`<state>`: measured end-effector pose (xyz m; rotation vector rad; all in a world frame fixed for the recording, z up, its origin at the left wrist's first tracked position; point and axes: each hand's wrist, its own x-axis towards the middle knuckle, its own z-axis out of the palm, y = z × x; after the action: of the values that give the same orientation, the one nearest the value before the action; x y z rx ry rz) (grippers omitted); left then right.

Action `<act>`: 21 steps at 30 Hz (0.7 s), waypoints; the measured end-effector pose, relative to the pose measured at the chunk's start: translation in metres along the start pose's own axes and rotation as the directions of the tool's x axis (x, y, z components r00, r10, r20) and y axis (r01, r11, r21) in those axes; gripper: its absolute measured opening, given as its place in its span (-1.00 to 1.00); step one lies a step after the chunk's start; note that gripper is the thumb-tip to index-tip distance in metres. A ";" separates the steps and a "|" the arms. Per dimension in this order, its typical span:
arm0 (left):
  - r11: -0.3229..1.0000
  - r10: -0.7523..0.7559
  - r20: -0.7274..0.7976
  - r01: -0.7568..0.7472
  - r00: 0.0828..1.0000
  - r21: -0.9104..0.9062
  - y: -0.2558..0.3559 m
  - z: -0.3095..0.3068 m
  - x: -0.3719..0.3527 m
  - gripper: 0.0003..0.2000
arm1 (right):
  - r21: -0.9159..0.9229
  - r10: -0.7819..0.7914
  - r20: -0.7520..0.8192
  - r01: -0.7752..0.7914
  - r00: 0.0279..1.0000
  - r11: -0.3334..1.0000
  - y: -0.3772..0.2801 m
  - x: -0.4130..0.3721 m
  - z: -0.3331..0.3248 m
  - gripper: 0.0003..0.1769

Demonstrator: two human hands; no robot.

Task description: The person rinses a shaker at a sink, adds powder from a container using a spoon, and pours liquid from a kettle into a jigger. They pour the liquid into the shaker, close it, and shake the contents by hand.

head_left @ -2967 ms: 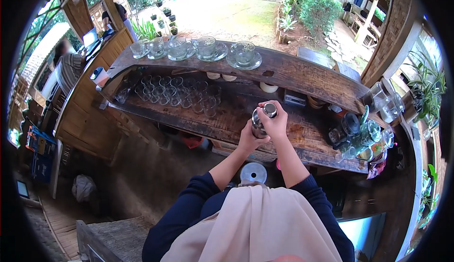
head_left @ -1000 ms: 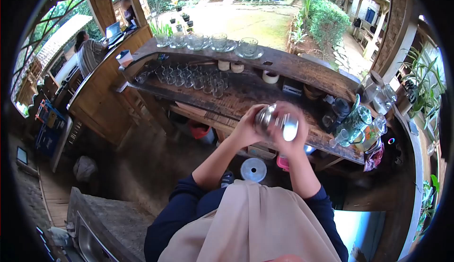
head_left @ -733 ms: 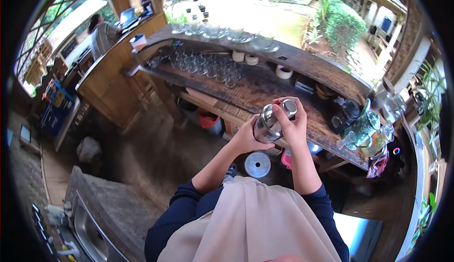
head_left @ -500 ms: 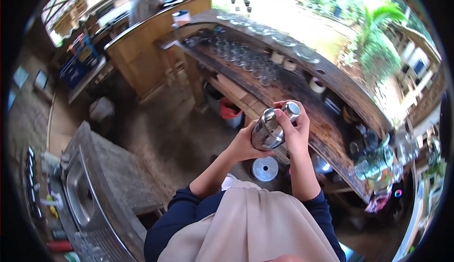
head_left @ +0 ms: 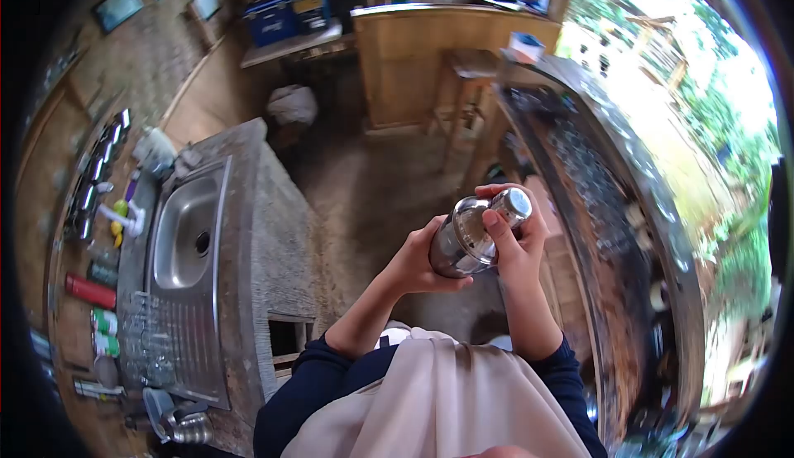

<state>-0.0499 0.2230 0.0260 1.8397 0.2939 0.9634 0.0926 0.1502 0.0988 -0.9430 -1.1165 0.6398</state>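
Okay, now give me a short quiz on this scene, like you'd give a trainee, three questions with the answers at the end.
1. Multiple choice: The left hand holds the body of the metal cocktail shaker. Which part is the right hand at? A) The base B) The cap
2. Short answer: What colour is the cylinder to the left of the sink in the picture?
3. True or false: The shaker is standing in the sink.

Key: 1 B; 2 red; 3 false.
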 end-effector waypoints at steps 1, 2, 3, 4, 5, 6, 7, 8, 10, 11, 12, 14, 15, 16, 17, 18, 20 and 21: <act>0.999 -0.001 -0.031 0.002 1.000 0.037 -0.004 -0.020 0.000 -0.25 | 0.027 0.005 0.041 -0.006 0.999 1.000 0.012 0.016 0.016 -0.64; 0.998 -0.010 -0.072 0.015 0.997 0.065 -0.009 -0.041 0.000 -0.25 | 0.056 0.014 0.076 -0.018 0.997 0.998 0.024 0.030 0.032 -0.65; 0.994 -0.012 -0.113 0.024 0.993 0.103 -0.013 -0.061 -0.001 -0.25 | 0.084 0.022 0.113 -0.032 0.993 0.996 0.035 0.044 0.050 -0.65; 0.990 -0.012 -0.156 0.034 0.988 0.139 -0.016 -0.080 -0.003 -0.25 | 0.122 0.022 0.149 -0.041 0.989 0.992 0.044 0.057 0.069 -0.65; 0.985 -0.014 -0.201 0.048 0.980 0.164 -0.019 -0.099 -0.005 -0.25 | 0.144 0.023 0.195 -0.052 0.981 0.988 0.053 0.069 0.087 -0.65; 0.979 0.010 -0.239 0.039 0.971 0.199 -0.022 -0.116 -0.010 -0.24 | 0.161 0.026 0.224 -0.063 0.974 0.985 0.061 0.079 0.104 -0.65; 0.972 0.034 -0.274 0.033 0.961 0.234 -0.024 -0.132 -0.015 -0.24 | 0.178 0.030 0.253 -0.077 0.967 0.981 0.069 0.087 0.121 -0.65; 0.965 0.032 -0.315 0.053 0.949 0.258 -0.024 -0.146 -0.021 -0.24 | 0.199 0.029 0.296 -0.091 0.955 0.976 0.077 0.094 0.138 -0.65; 0.960 -0.011 -0.396 0.121 0.918 0.253 -0.024 -0.171 -0.033 -0.24 | 0.234 0.004 0.359 -0.095 0.933 0.968 0.090 0.105 0.169 -0.66; 0.953 -0.017 -0.431 0.145 0.902 0.267 -0.022 -0.182 -0.041 -0.24 | 0.251 0.009 0.394 -0.117 0.919 0.961 0.096 0.108 0.185 -0.66; 0.937 -0.050 -0.468 0.203 0.882 0.282 -0.018 -0.192 -0.048 -0.23 | 0.270 0.012 0.426 -0.139 0.905 0.953 0.100 0.111 0.200 -0.66; 0.911 -0.076 -0.539 0.278 0.839 0.304 -0.007 -0.207 -0.063 -0.23 | 0.300 0.008 0.491 -0.177 0.871 0.937 0.107 0.115 0.227 -0.67; 0.888 -0.142 -0.583 0.363 0.800 0.283 -0.001 -0.213 -0.070 -0.23 | 0.312 0.006 0.529 -0.200 0.849 0.929 0.110 0.116 0.240 -0.68; 0.859 -0.204 -0.626 0.444 0.753 0.254 0.004 -0.218 -0.076 -0.22 | 0.322 0.002 0.566 -0.224 0.824 0.920 0.113 0.117 0.253 -0.68; 0.850 -0.195 -0.659 0.460 0.727 0.257 0.004 -0.224 -0.082 -0.22 | 0.333 -0.006 0.598 -0.242 0.801 0.911 0.116 0.119 0.266 -0.68; 0.885 -0.169 -0.686 0.415 0.707 0.210 0.003 -0.229 -0.087 -0.21 | 0.340 -0.021 0.627 -0.249 0.779 0.907 0.120 0.121 0.279 -0.69; 0.908 -0.140 -0.742 0.383 0.655 0.167 0.004 -0.237 -0.098 -0.19 | 0.353 -0.026 0.689 -0.304 0.724 0.885 0.128 0.125 0.303 -0.69; 0.882 -0.122 -0.772 0.425 0.624 0.204 0.005 -0.241 -0.103 -0.18 | 0.357 -0.030 0.715 -0.328 0.698 0.874 0.131 0.127 0.313 -0.69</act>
<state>-0.2931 0.3201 0.0253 1.5402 1.3241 1.4760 -0.1573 0.4131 0.0855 -0.3491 -1.4648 1.4287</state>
